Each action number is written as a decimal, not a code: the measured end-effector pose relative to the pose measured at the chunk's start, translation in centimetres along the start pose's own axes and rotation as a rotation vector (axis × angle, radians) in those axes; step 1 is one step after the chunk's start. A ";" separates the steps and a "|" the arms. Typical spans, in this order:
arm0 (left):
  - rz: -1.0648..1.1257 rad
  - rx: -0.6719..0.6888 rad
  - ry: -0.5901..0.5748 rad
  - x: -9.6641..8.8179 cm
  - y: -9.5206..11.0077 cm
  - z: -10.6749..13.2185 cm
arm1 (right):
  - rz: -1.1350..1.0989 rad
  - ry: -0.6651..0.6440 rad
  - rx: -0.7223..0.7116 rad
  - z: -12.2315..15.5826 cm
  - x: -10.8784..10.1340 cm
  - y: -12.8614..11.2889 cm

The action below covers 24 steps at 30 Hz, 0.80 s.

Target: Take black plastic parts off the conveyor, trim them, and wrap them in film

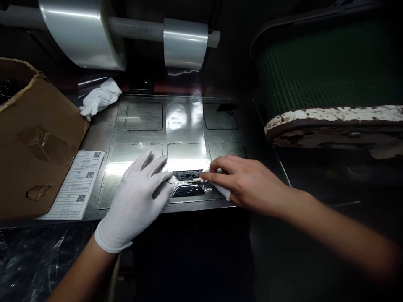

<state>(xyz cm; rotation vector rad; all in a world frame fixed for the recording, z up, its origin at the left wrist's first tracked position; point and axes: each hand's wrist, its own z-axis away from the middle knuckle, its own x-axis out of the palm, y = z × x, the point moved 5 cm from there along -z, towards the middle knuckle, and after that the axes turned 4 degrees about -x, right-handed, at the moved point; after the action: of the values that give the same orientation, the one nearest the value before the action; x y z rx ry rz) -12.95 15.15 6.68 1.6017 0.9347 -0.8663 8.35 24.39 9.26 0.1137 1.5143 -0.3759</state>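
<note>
A small black plastic part [188, 175] with moulded details lies on a strip of clear film [185, 153] on the metal plate. Just in front of it is a glossy black trapezoid piece [189, 191], under or beside shiny film. My left hand [138, 188], in a white glove, rests with fingers spread; its index fingertip and thumb are at the left side of the two black shapes. My bare right hand [241, 178] has its fingers pinched at the right end of the black part. A thin pale thing [197, 180] shows at its fingertips. White material [222, 191] lies under that palm.
Two film rolls, one large [75, 33] and one small [185, 44], hang on a bar behind. At left stand a cardboard box [40, 147], printed label sheets [75, 184] and a crumpled white cloth [100, 97]. A green ribbed machine part [330, 71] overhangs the right.
</note>
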 end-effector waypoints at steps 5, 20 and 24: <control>0.016 0.015 0.013 -0.2 0.0 0.1 | 0.082 0.033 0.085 8.4 0.0 4.5; -0.167 0.288 -0.081 0.3 4.4 1.0 | -0.074 0.718 0.444 12.2 3.8 6.8; 0.023 0.242 0.178 0.1 5.5 5.7 | -0.405 0.837 0.489 13.2 6.5 -0.5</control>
<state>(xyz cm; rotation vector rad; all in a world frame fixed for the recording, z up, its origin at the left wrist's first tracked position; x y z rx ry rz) -8.37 8.74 7.72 1.9196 0.9606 -0.8565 20.80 18.79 3.77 0.3871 2.2446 -1.1236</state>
